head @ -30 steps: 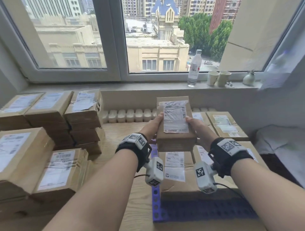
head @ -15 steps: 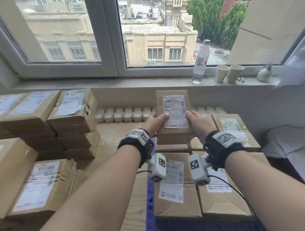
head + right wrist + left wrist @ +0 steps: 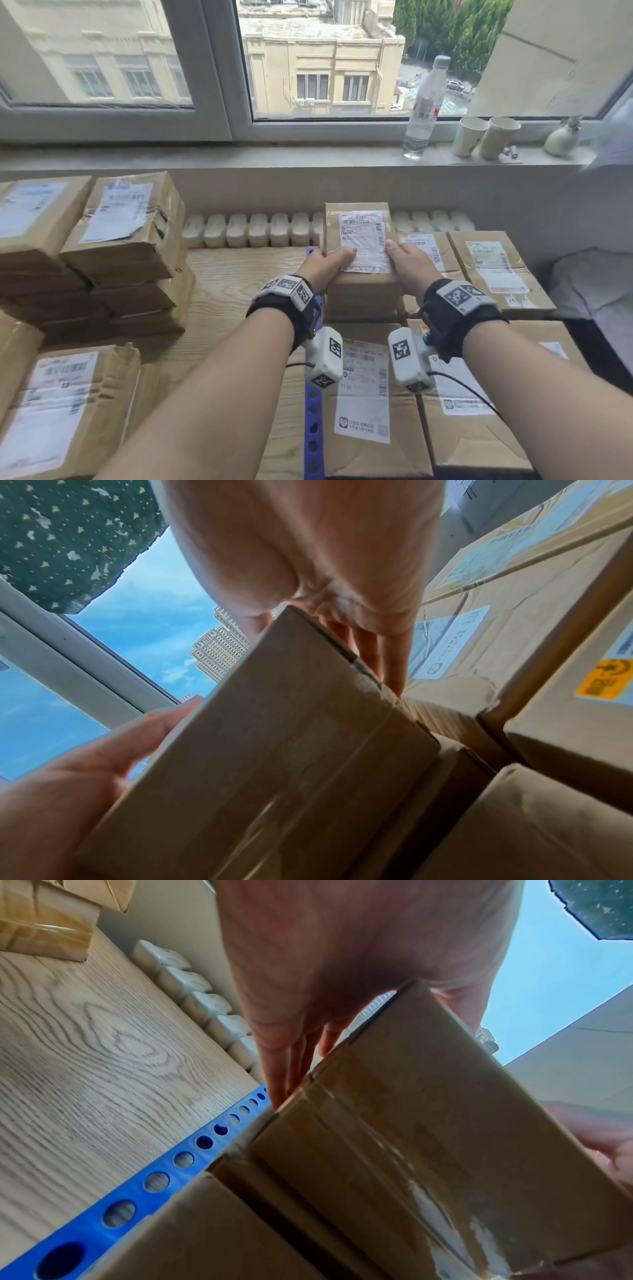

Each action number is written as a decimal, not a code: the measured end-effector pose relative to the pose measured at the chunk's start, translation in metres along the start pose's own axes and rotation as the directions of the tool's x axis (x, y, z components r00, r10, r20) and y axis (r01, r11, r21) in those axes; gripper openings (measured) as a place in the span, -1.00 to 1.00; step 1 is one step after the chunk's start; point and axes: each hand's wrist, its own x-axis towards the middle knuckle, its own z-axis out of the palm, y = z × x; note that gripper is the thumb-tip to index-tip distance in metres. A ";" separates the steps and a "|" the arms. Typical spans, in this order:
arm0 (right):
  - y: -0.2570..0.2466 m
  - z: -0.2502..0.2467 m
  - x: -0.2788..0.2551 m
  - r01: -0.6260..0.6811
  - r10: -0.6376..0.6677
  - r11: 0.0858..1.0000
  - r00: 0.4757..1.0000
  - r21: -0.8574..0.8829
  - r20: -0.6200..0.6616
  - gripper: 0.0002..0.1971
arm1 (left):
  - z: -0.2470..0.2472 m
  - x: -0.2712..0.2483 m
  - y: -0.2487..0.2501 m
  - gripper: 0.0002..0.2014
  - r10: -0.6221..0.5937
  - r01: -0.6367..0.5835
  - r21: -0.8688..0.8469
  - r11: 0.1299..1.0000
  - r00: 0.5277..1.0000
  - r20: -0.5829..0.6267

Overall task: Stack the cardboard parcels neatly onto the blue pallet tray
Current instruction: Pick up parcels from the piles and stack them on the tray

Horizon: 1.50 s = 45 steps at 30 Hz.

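a flat, rectangular cardboard parcel (image 3: 359,253), kraft brown with glossy clear tape over its seams, sits at the centre of the head view, gripped on both sides — the left hand (image 3: 325,265) with thumb on top and fingers down the left face, the right hand (image 3: 409,263) mirrored on the right face. its near end rests on another parcel beneath it, at the far left corner of the blue pallet tray (image 3: 313,421), a plastic strip punched with round holes that runs down the lower centre of the frame. a white shipping label (image 3: 365,241) with barcodes and fine print covers the held parcel's top; the text is too small to read. more labelled boxes (image 3: 376,404) lie flat on the tray in the lower right, one with a small heart-shaped logo. creased, taped stacks (image 3: 126,240) fill the left side on a pale wood-grain tabletop (image 3: 236,291). a ribbed white row of radiator tops (image 3: 257,229) runs behind. on the sill, upper right — a clear plastic bottle (image 3: 424,106) and two paper cups (image 3: 486,137).
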 end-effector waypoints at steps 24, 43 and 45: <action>-0.010 0.002 -0.017 0.206 -0.287 0.779 0.957 -0.592 -0.045 -0.43 | 0.005 -0.037 0.024 -0.14 0.123 -0.052 0.407 0.912 0.981 -0.152; -0.045 0.044 -0.124 0.515 -0.452 0.412 0.832 -0.752 0.322 -0.56 | -0.060 -0.178 0.013 -0.45 0.345 0.098 0.863 0.496 0.889 -0.300; -0.052 0.053 -0.130 0.529 -0.452 0.401 0.824 -0.748 0.340 -0.55 | -0.072 -0.189 0.017 -0.46 0.368 0.095 0.877 0.470 0.882 -0.293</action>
